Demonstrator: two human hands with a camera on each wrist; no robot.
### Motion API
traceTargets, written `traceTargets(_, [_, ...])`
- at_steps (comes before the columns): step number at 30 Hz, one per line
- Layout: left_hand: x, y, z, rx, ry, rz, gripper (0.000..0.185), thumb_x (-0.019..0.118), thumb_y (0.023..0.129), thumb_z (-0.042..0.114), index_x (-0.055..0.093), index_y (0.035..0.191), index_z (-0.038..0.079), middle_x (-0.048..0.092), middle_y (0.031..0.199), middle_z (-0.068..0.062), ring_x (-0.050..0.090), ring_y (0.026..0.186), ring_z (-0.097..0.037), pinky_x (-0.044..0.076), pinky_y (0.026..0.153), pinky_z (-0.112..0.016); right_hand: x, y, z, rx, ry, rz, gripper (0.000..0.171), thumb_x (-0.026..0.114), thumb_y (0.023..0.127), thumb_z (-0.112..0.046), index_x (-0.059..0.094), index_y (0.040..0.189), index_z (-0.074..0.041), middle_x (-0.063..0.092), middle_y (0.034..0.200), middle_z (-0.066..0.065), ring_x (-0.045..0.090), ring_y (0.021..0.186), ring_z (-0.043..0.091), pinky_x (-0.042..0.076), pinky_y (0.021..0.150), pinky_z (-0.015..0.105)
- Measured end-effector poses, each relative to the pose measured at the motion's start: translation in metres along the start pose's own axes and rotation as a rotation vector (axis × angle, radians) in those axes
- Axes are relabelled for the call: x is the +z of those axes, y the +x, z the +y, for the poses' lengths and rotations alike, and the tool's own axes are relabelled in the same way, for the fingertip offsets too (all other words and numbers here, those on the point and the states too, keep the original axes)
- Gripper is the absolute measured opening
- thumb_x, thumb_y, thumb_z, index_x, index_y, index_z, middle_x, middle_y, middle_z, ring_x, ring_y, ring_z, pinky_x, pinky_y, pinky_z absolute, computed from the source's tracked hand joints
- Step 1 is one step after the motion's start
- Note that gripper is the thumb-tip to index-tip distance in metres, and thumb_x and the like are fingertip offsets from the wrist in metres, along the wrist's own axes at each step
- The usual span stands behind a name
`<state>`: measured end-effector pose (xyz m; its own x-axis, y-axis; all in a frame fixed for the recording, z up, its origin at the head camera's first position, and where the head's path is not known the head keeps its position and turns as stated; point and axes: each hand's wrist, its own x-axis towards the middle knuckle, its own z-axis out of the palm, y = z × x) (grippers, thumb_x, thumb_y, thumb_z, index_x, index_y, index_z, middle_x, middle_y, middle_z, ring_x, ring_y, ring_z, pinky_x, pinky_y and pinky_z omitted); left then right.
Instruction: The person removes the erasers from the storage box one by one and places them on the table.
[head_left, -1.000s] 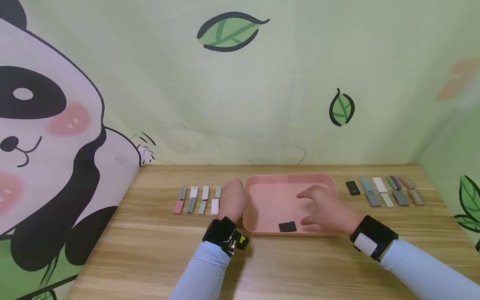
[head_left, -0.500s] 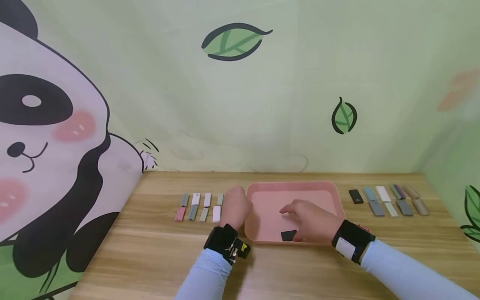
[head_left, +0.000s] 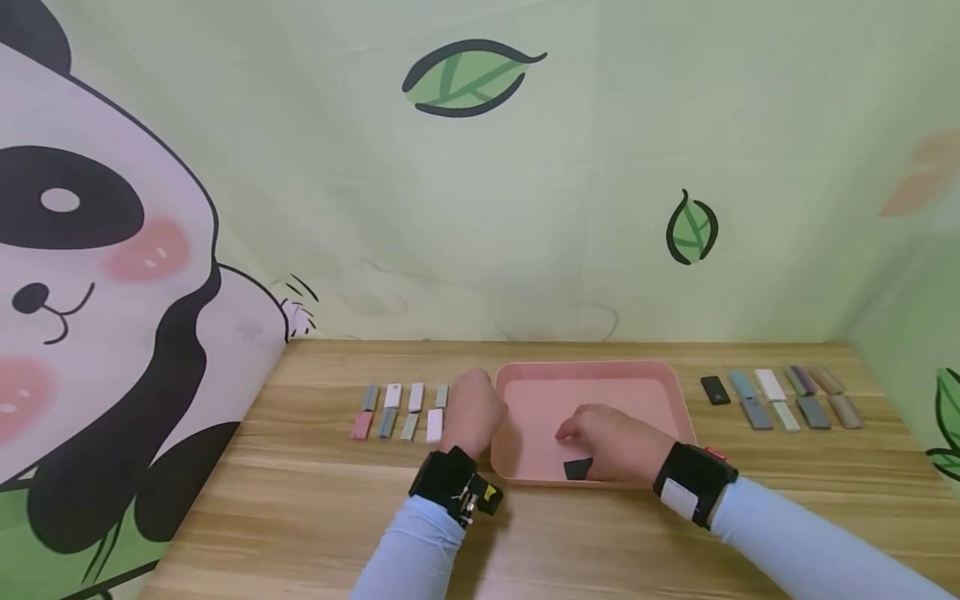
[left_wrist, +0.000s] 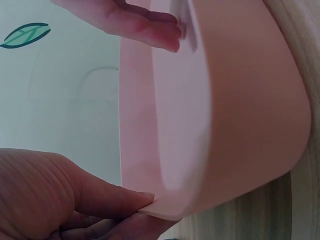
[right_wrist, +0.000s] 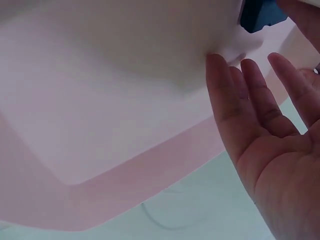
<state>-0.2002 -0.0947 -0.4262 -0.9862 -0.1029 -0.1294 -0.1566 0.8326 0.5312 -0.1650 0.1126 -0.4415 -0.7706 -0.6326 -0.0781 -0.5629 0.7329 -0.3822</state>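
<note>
A pink tray (head_left: 592, 372) lies on the wooden table. My left hand (head_left: 471, 410) grips its left rim; in the left wrist view the thumb and fingers (left_wrist: 120, 200) pinch the rim of the tray (left_wrist: 235, 100). My right hand (head_left: 611, 442) rests inside the tray near its front edge, fingers straight, partly covering a small black piece (head_left: 577, 469). The right wrist view shows the right hand (right_wrist: 260, 120) flat over the tray floor (right_wrist: 100, 100), with the dark piece (right_wrist: 257, 15) beside the thumb.
Several small pale blocks (head_left: 401, 410) lie in two rows left of the tray. Another two rows of grey, white and brown blocks (head_left: 787, 398), with one black block (head_left: 714, 389), lie to its right. A panda-and-leaf backdrop stands behind the table (head_left: 300, 517).
My right hand has slid left and toward the tray's front edge, now over the black piece. The left hand has stayed on the tray's left rim.
</note>
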Motion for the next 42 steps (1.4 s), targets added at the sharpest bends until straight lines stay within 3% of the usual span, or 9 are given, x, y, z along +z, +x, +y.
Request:
traceTargets(4, [0.000, 0.000, 0.002, 0.007, 0.000, 0.007, 0.006, 0.059, 0.079, 0.000, 0.064, 0.080, 0.004, 0.061, 0.074, -0.007, 0.055, 0.062, -0.020, 0.042, 0.049, -0.027, 0.000, 0.001, -0.002, -0.014, -0.005, -0.008, 0.042, 0.082, 0.066, -0.014, 0.070, 0.106, -0.013, 0.066, 0.098, -0.001, 0.058, 0.090, 0.011, 0.049, 0.087, 0.033])
traceTargets(11, [0.000, 0.000, 0.004, 0.012, 0.014, 0.025, 0.005, 0.060, 0.078, 0.001, 0.063, 0.077, 0.004, 0.061, 0.073, -0.007, 0.055, 0.062, -0.020, 0.042, 0.048, -0.027, -0.004, 0.001, -0.006, 0.056, 0.060, -0.061, 0.034, 0.081, 0.068, -0.012, 0.072, 0.100, -0.016, 0.068, 0.092, -0.004, 0.057, 0.083, 0.010, 0.050, 0.086, 0.032])
traceTargets(14, [0.001, 0.000, 0.004, 0.012, 0.018, 0.030, 0.005, 0.059, 0.078, 0.001, 0.062, 0.076, 0.005, 0.060, 0.072, -0.007, 0.055, 0.062, -0.020, 0.042, 0.048, -0.027, -0.004, -0.001, -0.006, 0.045, 0.079, -0.076, 0.027, 0.081, 0.069, -0.014, 0.073, 0.094, -0.017, 0.068, 0.085, -0.006, 0.055, 0.076, 0.009, 0.050, 0.081, 0.031])
traceTargets(24, [0.003, -0.001, 0.004, 0.005, 0.012, 0.014, 0.006, 0.059, 0.080, 0.001, 0.062, 0.077, 0.004, 0.060, 0.072, -0.008, 0.055, 0.060, -0.020, 0.042, 0.048, -0.026, -0.001, -0.006, 0.000, 0.062, 0.111, -0.060, 0.018, 0.080, 0.070, -0.016, 0.073, 0.085, -0.019, 0.065, 0.078, -0.008, 0.052, 0.072, 0.009, 0.047, 0.073, 0.029])
traceTargets(35, [0.003, -0.001, 0.003, 0.022, 0.050, 0.045, 0.006, 0.058, 0.080, 0.003, 0.063, 0.077, 0.005, 0.062, 0.074, -0.007, 0.056, 0.063, -0.019, 0.044, 0.052, -0.027, -0.015, -0.016, 0.008, 0.109, 0.145, 0.036, 0.014, 0.072, 0.074, -0.014, 0.070, 0.074, -0.028, 0.061, 0.067, -0.010, 0.050, 0.069, 0.012, 0.040, 0.065, 0.029])
traceTargets(42, [0.004, 0.000, 0.004, -0.003, 0.032, 0.028, 0.008, 0.057, 0.083, 0.002, 0.064, 0.084, 0.004, 0.061, 0.076, -0.007, 0.056, 0.064, -0.020, 0.044, 0.053, -0.027, -0.037, -0.027, 0.028, 0.191, 0.197, 0.129, 0.020, 0.077, 0.073, -0.015, 0.073, 0.093, -0.019, 0.068, 0.087, -0.008, 0.057, 0.080, 0.012, 0.049, 0.079, 0.033])
